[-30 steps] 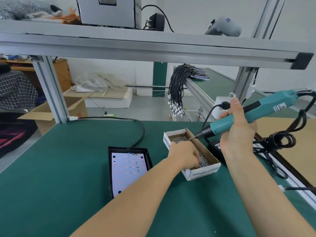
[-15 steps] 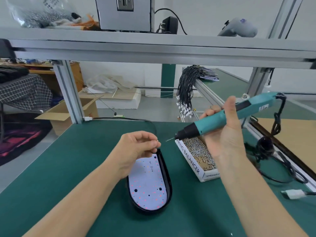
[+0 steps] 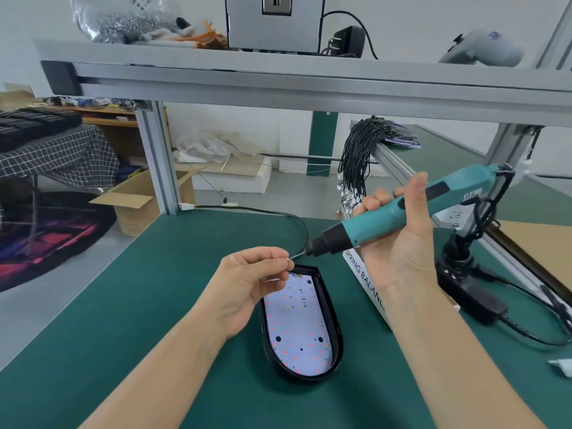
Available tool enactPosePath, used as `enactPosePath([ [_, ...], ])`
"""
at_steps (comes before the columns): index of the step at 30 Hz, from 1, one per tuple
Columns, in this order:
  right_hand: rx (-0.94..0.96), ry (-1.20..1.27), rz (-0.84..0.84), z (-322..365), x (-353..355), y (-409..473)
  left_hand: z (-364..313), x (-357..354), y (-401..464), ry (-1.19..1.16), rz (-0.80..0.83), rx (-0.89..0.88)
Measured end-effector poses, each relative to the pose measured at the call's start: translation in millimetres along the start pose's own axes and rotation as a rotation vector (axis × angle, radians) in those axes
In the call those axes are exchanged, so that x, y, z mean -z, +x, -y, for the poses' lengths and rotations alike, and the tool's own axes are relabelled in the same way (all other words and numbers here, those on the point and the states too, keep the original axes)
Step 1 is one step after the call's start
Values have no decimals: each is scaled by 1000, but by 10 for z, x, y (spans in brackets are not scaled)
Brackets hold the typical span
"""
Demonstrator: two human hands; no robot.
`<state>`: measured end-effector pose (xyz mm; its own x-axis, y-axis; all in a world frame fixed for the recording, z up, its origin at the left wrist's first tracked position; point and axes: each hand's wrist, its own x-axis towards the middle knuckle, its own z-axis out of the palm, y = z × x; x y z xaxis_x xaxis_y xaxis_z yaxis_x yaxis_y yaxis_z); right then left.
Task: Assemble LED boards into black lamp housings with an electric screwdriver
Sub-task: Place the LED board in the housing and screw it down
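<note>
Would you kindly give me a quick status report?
Left hand pinching screw at driver tip. Right hand gripping screwdriver. LED board seated in housing. Nothing obstructing.

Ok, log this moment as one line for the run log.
step: loading screw onto bit | left hand: pinches screw | right hand: grips electric screwdriver | LED board: seated in black housing

Teal screwdriver point(image 3: 387, 216), black housing point(image 3: 335, 329), white board point(image 3: 297, 329) (red-dotted), green mat point(image 3: 154, 305).
</note>
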<state>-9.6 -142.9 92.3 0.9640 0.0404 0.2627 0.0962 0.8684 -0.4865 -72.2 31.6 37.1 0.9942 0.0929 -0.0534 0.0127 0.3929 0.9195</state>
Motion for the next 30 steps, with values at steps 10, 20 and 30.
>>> enactPosePath([
  [10,3,-32,-56,-10,12,3,23,-19,4,16,-13,11],
  [20,-26,-31,-71,-40,19,1,24,-2,-6,77,-31,-4],
  [30,22,-46,-39,-97,24,5,36,-52,15,199,-118,-108],
])
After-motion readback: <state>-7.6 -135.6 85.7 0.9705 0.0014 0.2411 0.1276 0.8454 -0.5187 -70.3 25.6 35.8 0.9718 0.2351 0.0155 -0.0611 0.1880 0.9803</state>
